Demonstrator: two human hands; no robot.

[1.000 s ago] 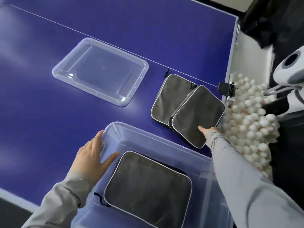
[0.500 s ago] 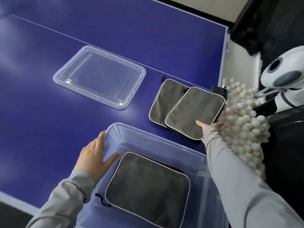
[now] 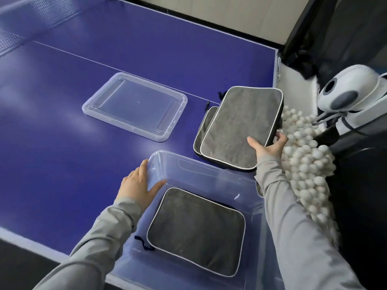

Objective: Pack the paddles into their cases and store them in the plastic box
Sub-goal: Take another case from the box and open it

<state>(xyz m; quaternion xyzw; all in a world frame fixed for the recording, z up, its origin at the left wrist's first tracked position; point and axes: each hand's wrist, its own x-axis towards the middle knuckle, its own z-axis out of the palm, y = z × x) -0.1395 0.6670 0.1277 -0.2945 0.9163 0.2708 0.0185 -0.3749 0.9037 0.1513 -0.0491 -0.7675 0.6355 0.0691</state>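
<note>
One case (image 3: 236,130) (grey) — right hand (image 3: 267,144) grips.

Box (image 3: 209,170) nearest me — one case (image 3: 196,229) inside. Behind it, right: second case (image 3: 240,126) in my right hand (image 3: 269,145), over a third (image 3: 204,124). Lid (image 3: 135,105) behind-left — my left hand (image 3: 138,183) on the box's left corner.

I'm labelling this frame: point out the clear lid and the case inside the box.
Clear plastic lid (image 3: 135,105), head view, flat centre panel.
Grey fabric paddle case in the box (image 3: 196,231), head view, middle of its top face.
</note>
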